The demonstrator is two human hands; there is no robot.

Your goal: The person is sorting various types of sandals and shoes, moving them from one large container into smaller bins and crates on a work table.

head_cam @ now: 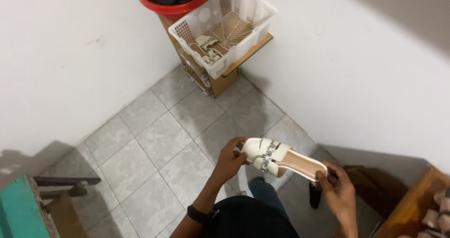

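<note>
Two hands hold one cream sandal (281, 159) above the tiled floor (159, 139). The left hand (229, 160) grips its toe end by the jewelled strap; the right hand (338, 189) pinches its heel. Well beyond both hands, a white basket (225, 27) on a wooden stand (220, 81) holds another sandal (208, 48).

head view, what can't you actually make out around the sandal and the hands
- Sandal sole: faces away from the head camera.
- Right hand: its fingers partly hide the sandal's heel end.
- Dark object below the right hand: mostly covered, kind unclear.
- White basket: contents small, seem to be similar sandals.
- Wooden box: cut by the right edge.
</note>
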